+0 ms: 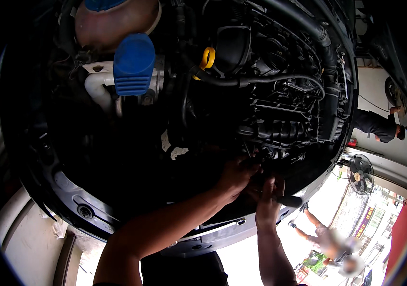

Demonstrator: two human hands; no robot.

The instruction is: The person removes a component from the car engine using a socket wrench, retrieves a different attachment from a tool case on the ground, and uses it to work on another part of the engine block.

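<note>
Both my hands reach over the front edge of a car's engine bay, close together by the black engine point(279, 128). My left hand point(237, 177) is closed near the engine's lower front, its fingers partly lost in shadow. A thin metal rod point(247, 149) sticks up just beyond those fingertips; whether they grip it, I cannot tell. A little to the right, my right hand point(271, 193) is closed around a tool with a dark rounded handle point(290, 201), whose end points out to the right. The tool's working end is hidden.
A blue cap point(134, 62) on a white filler neck and a brownish reservoir point(115, 24) stand at the upper left. A yellow dipstick loop point(207, 58) rises beside a black hose. The metal front panel point(113, 214) curves below. People and a fan point(360, 174) are at the right.
</note>
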